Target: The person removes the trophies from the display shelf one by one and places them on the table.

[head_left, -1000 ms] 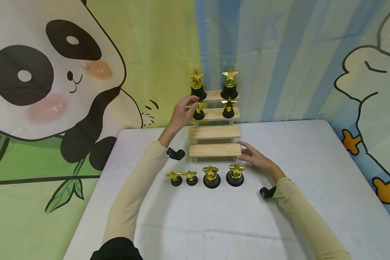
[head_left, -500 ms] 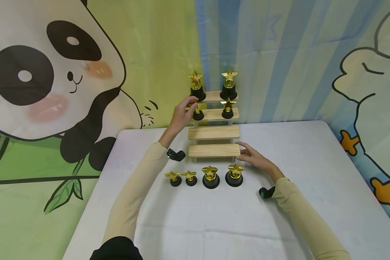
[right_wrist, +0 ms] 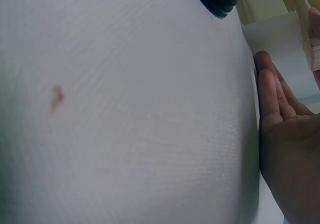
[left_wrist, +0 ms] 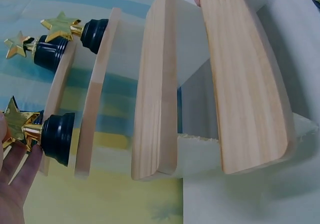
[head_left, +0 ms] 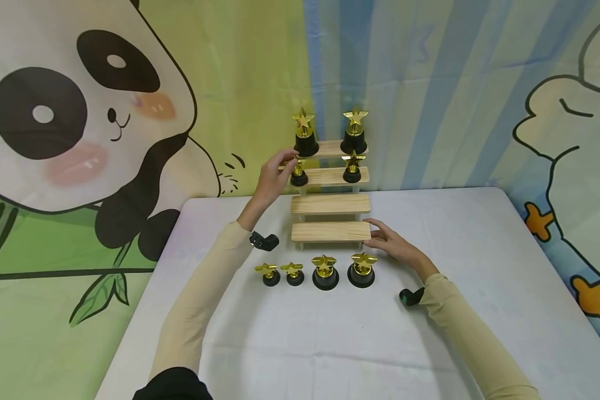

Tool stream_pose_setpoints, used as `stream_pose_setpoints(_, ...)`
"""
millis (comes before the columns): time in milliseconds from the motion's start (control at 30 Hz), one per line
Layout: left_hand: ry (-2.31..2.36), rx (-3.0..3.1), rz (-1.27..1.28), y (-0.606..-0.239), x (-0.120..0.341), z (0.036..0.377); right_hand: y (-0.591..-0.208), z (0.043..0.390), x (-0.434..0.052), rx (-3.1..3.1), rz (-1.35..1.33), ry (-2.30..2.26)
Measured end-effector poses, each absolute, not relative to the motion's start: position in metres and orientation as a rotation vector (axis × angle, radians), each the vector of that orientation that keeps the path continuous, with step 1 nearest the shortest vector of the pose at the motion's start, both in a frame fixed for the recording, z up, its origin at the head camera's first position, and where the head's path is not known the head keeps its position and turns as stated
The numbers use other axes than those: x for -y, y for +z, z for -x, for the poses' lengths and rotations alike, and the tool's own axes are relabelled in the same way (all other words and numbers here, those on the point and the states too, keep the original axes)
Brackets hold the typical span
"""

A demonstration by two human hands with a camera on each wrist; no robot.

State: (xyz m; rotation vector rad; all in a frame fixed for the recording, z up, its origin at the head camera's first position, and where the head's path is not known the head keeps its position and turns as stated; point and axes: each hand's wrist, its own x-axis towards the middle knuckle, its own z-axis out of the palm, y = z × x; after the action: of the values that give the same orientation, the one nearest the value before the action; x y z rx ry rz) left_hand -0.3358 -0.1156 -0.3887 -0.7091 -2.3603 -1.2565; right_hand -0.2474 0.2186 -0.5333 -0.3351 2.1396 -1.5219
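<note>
I am pinching a small star trophy (head_left: 298,173) with my left hand (head_left: 272,179), fingers and thumb curling around its gold stem; the trophy's black base is sitting at the left end of the second-highest step of the wooden stepped stand (head_left: 330,204). A matching small trophy (head_left: 352,168) is standing at the right end of that same step, and two larger trophies (head_left: 305,135) are occupying the top step above. My right hand (head_left: 397,248) is lying relaxed, straight fingers touching the right end of the lowest step, grasping nothing. The stand is sitting at the far edge of the white worktop (head_left: 330,339). Four more star trophies (head_left: 325,271) are standing in a row on the worktop just in front of the stand.
</note>
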Motion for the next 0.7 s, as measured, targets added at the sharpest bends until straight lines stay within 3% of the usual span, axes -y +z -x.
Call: stream_pose_setpoints(700,-1.279,2.312,0.759,-0.408,0.118,0.271,-0.531,0.246,-0.218,-2.134,0.345,-1.545)
